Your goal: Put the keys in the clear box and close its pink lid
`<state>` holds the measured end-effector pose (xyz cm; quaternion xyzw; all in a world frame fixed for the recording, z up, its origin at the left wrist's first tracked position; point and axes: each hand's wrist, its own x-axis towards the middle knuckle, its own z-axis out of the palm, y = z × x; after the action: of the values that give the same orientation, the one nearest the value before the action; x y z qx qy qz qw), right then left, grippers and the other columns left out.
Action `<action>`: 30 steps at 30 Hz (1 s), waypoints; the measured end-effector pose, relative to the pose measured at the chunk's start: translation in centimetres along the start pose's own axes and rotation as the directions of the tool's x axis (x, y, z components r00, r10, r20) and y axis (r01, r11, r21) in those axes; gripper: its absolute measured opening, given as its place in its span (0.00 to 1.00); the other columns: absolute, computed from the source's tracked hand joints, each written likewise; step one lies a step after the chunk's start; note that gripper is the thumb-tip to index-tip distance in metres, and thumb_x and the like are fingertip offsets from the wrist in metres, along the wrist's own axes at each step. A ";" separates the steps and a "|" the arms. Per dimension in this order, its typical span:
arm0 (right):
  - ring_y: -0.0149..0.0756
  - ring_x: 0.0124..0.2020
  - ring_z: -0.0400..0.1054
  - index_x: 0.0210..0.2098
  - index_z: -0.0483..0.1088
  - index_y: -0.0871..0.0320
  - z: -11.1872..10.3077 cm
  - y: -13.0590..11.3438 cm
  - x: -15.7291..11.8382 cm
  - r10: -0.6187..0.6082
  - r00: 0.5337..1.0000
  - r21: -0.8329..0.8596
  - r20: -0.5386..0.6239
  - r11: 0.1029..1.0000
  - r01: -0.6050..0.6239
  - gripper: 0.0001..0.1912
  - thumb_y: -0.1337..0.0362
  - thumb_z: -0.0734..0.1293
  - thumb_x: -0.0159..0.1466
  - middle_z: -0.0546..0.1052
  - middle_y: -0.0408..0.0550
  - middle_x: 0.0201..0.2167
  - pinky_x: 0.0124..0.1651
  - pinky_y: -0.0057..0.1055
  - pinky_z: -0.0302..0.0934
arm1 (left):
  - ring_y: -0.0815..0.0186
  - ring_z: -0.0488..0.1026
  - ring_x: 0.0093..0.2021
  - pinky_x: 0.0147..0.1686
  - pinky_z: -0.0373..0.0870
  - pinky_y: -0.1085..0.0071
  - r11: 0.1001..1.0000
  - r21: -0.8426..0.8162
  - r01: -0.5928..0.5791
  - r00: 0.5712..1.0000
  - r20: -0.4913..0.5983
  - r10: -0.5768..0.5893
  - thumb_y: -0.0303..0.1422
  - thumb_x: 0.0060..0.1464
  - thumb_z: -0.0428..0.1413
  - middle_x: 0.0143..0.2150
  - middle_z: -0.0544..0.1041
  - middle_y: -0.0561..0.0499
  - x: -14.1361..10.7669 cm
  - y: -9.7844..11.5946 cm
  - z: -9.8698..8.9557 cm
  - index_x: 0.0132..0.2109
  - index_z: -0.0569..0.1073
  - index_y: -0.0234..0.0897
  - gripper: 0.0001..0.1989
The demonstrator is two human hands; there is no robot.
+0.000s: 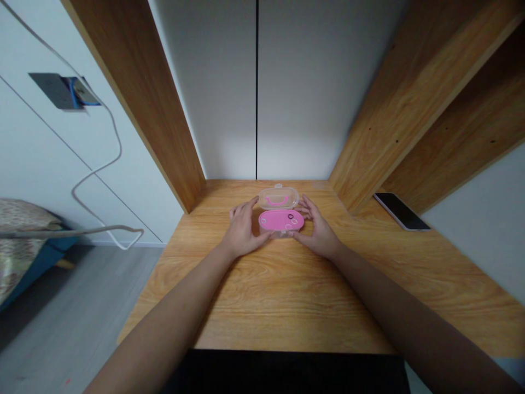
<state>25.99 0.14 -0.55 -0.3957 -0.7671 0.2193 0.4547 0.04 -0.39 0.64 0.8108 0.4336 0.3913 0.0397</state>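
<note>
A small oval box of clear plastic stands on the wooden desktop with a pink tray (pixel 276 220) filling its top. Its clear lid (pixel 262 199), with a pink handle, is tipped open toward the back. On the tray lie a few small rings that look like hair ties, among them a black one (pixel 291 216) and a whitish one (pixel 263 221). My left hand (pixel 241 229) grips the box from the left, thumb at its front edge. From the right, my right hand (pixel 319 232) grips it with the thumb near the front clasp; its other fingers are partly hidden behind.
A phone (pixel 402 212) lies at the right on the desktop (pixel 295 306). Wooden uprights (pixel 139 104) flank the white back panel (pixel 221 98). At the left, a white cable (pixel 118 145) hangs near an opened wall socket (pixel 55 90), above a patterned cloth (pixel 20 241).
</note>
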 end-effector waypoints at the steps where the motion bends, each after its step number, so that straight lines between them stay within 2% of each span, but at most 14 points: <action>1: 0.52 0.61 0.65 0.72 0.39 0.52 0.0 0.1 0.0 -0.005 1.000 0.000 -0.007 1.000 0.005 0.57 0.59 0.77 0.55 0.58 0.66 0.67 0.60 0.53 0.64 | 0.44 0.64 0.64 0.59 0.57 0.48 1.000 -0.001 0.003 1.000 -0.002 -0.003 0.53 0.49 0.62 0.65 0.65 0.34 0.0 0.0 0.0 0.69 0.50 0.37 0.49; 12: 0.50 0.57 0.68 0.72 0.40 0.50 -0.1 0.7 -0.1 -0.049 0.997 0.003 -0.066 0.999 0.049 0.58 0.58 0.78 0.54 0.60 0.62 0.65 0.55 0.49 0.68 | 0.45 0.66 0.62 0.59 0.58 0.49 1.000 -0.013 -0.017 0.997 -0.073 0.016 0.51 0.48 0.64 0.63 0.68 0.35 0.1 0.2 -0.2 0.69 0.49 0.38 0.50; 20: 0.50 0.57 0.66 0.72 0.42 0.48 -0.3 0.5 -0.1 -0.061 0.995 -0.026 -0.076 0.998 0.059 0.57 0.58 0.77 0.53 0.62 0.57 0.60 0.56 0.49 0.68 | 0.47 0.69 0.59 0.57 0.59 0.50 0.998 -0.026 -0.055 0.995 -0.089 0.052 0.48 0.48 0.64 0.60 0.70 0.37 0.1 0.3 -0.3 0.68 0.52 0.38 0.47; 24: 0.50 0.55 0.65 0.70 0.51 0.48 -0.7 -0.2 0.0 -0.093 0.994 -0.102 -0.060 0.991 0.086 0.50 0.57 0.77 0.54 0.63 0.54 0.55 0.58 0.50 0.66 | 0.49 0.70 0.57 0.57 0.58 0.52 0.997 -0.032 -0.068 0.993 -0.094 0.065 0.48 0.49 0.64 0.58 0.72 0.39 0.1 0.4 -0.3 0.68 0.53 0.39 0.45; 30: 0.50 0.56 0.63 0.60 0.67 0.50 -1.1 -1.0 0.2 -0.122 0.992 -0.197 -0.023 0.974 0.115 0.34 0.59 0.76 0.56 0.65 0.53 0.51 0.61 0.50 0.62 | 0.51 0.70 0.55 0.56 0.58 0.54 0.996 -0.039 -0.081 0.994 -0.073 0.078 0.47 0.50 0.63 0.54 0.74 0.41 0.3 0.6 -0.5 0.66 0.55 0.39 0.42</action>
<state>26.47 -0.37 0.80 -0.3956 -0.7991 0.1087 0.4395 0.20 -0.72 1.39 0.8119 0.3936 0.4303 0.0257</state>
